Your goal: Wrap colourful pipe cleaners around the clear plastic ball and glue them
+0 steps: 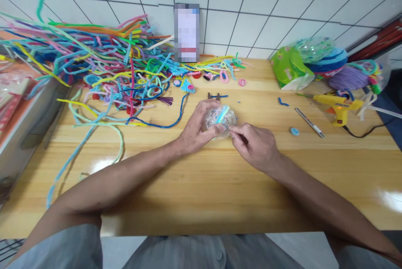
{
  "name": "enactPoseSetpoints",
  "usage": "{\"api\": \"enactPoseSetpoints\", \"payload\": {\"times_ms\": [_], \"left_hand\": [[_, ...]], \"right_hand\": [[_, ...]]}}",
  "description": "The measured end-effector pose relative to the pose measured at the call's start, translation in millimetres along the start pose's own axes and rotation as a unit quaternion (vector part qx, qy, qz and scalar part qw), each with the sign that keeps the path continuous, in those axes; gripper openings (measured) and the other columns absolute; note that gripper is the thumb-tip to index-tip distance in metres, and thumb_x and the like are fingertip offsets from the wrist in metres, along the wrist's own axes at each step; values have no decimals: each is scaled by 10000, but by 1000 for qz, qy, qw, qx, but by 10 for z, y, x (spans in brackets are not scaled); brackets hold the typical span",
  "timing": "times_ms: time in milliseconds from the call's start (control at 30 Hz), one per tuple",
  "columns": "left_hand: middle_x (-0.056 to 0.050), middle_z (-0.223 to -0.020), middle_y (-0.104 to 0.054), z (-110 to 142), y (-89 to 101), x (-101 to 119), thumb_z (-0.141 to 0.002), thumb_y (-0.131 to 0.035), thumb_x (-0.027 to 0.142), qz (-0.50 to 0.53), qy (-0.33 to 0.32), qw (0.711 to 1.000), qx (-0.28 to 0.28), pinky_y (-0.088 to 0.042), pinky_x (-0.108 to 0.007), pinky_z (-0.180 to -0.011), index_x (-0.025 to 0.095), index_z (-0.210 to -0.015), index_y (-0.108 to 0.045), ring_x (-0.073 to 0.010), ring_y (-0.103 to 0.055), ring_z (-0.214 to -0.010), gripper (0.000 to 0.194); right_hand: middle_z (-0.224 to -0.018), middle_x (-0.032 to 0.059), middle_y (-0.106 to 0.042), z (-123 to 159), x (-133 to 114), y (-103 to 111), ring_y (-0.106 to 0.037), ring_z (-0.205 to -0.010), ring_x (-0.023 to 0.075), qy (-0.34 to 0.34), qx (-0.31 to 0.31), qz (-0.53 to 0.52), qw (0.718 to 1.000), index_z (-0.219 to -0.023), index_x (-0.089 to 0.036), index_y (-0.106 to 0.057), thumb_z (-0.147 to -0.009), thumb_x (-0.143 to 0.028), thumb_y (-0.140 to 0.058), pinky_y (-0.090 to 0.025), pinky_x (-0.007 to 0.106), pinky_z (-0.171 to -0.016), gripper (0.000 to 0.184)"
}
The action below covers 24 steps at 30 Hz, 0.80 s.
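Note:
My left hand [197, 130] is wrapped around a clear, roundish ball-like object [231, 117], its thumb across the near side. Bits of colour show through the ball, and a light blue strip [223, 114] lies over its top. At the ball's right edge, the thumb and forefinger of my right hand [256, 146] are pinched together. Whatever sits between those fingertips is too small to make out. Just beyond the ball are the dark tips of a tool [217, 97] and a short blue pipe cleaner [223, 96].
A tangled heap of coloured pipe cleaners [103, 57] covers the back left. A phone [186, 32] leans on the tiled wall. To the right lie a yellow glue gun [339, 107], a pen [309, 122], a light blue disc [294, 131] and a green tissue pack [290, 68].

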<state>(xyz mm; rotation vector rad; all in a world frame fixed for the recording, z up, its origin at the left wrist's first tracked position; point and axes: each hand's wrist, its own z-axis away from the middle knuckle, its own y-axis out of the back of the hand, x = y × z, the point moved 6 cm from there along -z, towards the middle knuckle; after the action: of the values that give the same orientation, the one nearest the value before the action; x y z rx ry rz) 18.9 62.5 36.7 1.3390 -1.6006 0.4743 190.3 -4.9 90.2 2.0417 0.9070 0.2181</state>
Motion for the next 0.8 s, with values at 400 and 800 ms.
{"api": "enactPoseSetpoints", "payload": {"times_ms": [400, 800], "left_hand": [[-129, -1469, -612, -1, 1, 2, -1066, -659, 593, -3, -7, 1000, -3, -503, -535, -1259, 293, -1443, -541, -312, -581, -1461, 496], [-133, -1453, -616, -1, 2, 4, -1063, -696, 540, 8, -32, 999, 4, -515, -511, -1238, 267, -1445, -560, -303, -591, -1449, 490]], "right_hand": [[-737, -29, -763, -25, -50, 48, -697, -585, 142, 4, 14, 1, 1000, -1104, -247, -683, -1061, -122, -596, -512, 273, -586, 159], [-738, -29, -740, -13, -47, 37, -686, -605, 130, 19, 24, 2, 1000, -1095, -221, -690, -1055, -105, -617, -503, 263, -598, 143]]}}
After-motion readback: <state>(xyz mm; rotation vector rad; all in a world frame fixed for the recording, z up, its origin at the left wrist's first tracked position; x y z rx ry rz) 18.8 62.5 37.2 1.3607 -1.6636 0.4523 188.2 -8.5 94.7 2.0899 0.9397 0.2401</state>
